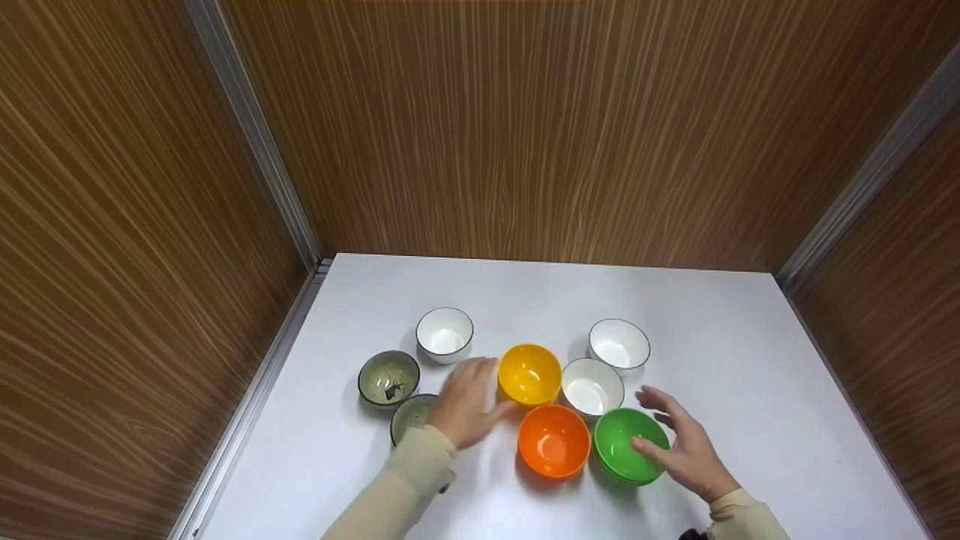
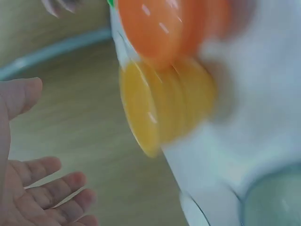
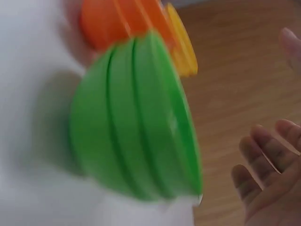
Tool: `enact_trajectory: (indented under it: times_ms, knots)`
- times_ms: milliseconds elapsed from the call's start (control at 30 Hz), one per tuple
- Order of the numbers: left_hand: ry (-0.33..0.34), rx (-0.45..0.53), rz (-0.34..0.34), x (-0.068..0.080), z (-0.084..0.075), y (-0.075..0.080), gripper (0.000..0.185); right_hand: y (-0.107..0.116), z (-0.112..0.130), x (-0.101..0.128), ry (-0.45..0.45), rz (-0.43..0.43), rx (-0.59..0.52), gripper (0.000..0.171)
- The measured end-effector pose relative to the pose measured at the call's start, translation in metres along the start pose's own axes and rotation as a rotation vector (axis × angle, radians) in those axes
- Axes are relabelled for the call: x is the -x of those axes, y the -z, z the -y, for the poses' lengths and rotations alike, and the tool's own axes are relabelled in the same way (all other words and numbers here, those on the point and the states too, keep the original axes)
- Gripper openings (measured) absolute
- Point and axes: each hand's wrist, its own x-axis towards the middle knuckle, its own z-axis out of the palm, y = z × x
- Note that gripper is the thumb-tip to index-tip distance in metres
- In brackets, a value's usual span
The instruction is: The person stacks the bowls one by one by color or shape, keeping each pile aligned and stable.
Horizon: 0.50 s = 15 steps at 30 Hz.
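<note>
On the white table [image 1: 750,360] stand several bowls. My left hand [image 1: 466,401] is open, fingers spread, just left of the yellow bowl [image 1: 529,373], and partly covers a grey-green bowl [image 1: 410,414]. My right hand [image 1: 679,442] is open beside the green bowl [image 1: 628,445], its fingers over the right rim. An orange bowl [image 1: 553,441] stands between the two hands. The left wrist view shows the yellow bowl [image 2: 162,106] and orange bowl [image 2: 164,28] blurred, the open left hand [image 2: 35,188] apart from them. In the right wrist view the green bowl [image 3: 136,122] fills the middle, with the right hand's fingers [image 3: 268,160] apart from it.
Three white bowls stand behind: one at the left [image 1: 445,334], one in the middle [image 1: 592,386], one at the right [image 1: 619,343]. A second grey-green bowl [image 1: 388,377] with a dark mark stands at the far left. Wood-grain walls [image 1: 525,127] close in three sides.
</note>
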Motion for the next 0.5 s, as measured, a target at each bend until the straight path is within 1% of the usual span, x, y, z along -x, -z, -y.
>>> enact_trajectory:
  times_ms: [100,167,267,367,433,500]
  knots:
    - [0.028,-0.034,-0.054,0.009,0.031,0.010,0.070,-0.017,0.026,-0.006,0.111,0.020,-0.052,0.077]
    - [0.051,-0.050,-0.091,0.015,0.048,0.016,0.068,-0.029,0.047,-0.010,0.168,0.048,-0.073,0.076]
    - [0.096,-0.067,-0.130,0.023,0.069,0.024,0.066,-0.047,0.085,-0.013,0.223,0.101,-0.129,0.073]
    - [0.166,-0.079,-0.149,0.029,0.087,0.033,0.069,-0.069,0.117,-0.014,0.263,0.167,-0.190,0.073]
    - [0.203,-0.083,-0.165,0.031,0.098,0.037,0.072,-0.088,0.124,-0.012,0.276,0.213,-0.219,0.077]
    - [0.252,-0.091,-0.169,0.032,0.109,0.041,0.078,-0.111,0.124,-0.011,0.286,0.259,-0.226,0.081]
